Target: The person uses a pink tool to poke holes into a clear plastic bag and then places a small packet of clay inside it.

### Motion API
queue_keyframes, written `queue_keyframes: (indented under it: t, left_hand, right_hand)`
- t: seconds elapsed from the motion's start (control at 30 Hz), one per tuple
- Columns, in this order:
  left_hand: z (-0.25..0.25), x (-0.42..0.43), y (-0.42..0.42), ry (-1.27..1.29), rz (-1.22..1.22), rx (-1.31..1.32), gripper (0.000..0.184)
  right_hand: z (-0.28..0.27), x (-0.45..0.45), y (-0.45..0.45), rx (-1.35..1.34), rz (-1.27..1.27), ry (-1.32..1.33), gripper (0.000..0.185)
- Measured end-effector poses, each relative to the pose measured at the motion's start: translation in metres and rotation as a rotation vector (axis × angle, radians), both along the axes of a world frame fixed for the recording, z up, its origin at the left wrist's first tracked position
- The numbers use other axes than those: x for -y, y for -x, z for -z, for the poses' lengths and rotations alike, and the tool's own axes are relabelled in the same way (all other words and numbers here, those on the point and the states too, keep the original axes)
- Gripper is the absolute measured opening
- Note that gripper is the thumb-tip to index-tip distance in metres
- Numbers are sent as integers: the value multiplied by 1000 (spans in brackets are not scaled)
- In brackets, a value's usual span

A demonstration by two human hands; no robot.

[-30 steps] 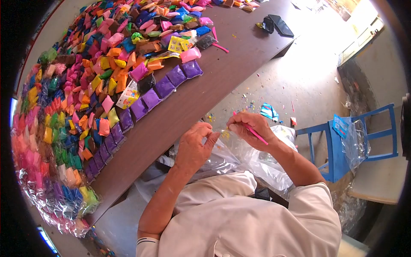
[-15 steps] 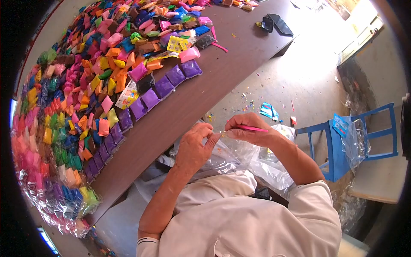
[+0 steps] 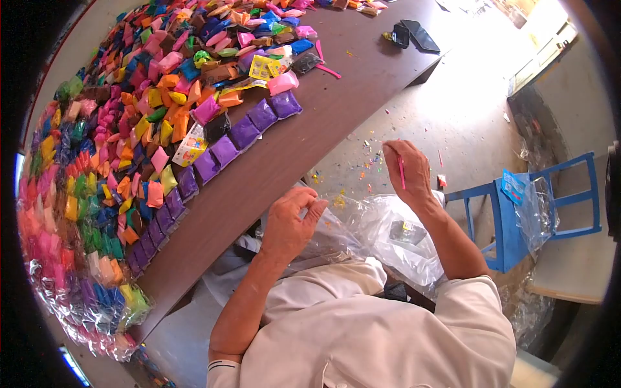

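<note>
My right hand (image 3: 409, 171) is raised over the floor beside the table, its fingers closed around a thin pink plastic stick (image 3: 402, 173). My left hand (image 3: 294, 216) hovers above my lap close to the table edge, fingers curled in toward the thumb; whatever it may hold is too small to make out. Clear plastic bags (image 3: 401, 242) lie across my lap below both hands. Along the near side of the table runs a row of purple packets (image 3: 244, 133), with a big heap of coloured packets (image 3: 139, 123) behind it.
The brown table (image 3: 272, 168) slants across the left. On its far end lie a black phone (image 3: 420, 36) and a small black item (image 3: 396, 37). Another pink plastic tool (image 3: 328, 71) rests by the heap. A blue chair (image 3: 501, 223) with plastic on it stands right. Coloured scraps litter the floor.
My hands were together at the fingertips and are now apart. The right hand has moved up and away with the pink stick, now upright; the left has shifted slightly.
</note>
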State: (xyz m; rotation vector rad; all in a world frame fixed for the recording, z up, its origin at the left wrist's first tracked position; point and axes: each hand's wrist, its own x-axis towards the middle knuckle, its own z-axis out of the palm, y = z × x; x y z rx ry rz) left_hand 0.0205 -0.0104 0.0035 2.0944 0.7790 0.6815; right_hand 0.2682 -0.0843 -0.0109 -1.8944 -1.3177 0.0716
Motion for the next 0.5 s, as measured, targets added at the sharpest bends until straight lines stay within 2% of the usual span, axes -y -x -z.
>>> queue_keyframes:
  t: [0.1,0.2,0.3,0.33,0.43,0.5]
  left_hand:
    - [0,-1,1,45,-16,2,26]
    - [-5,-1,-1,123,-37,0,26]
    - [-9,-3,1,205,-45,-37,29]
    - [-11,-4,2,239,-46,-73,30]
    - [-10,-5,6,356,-46,-66,34]
    - [-10,-5,9,424,-36,-28,37]
  right_hand:
    - [-21,8,6,-377,-167,126,40]
    - [-26,11,18,-552,-432,181,47]
    - [-41,7,32,-467,-616,420,48]
    - [-37,5,33,-483,-648,480,43]
    - [-12,-3,34,-976,-724,500,37]
    - [-3,-8,33,-1163,-779,432,34]
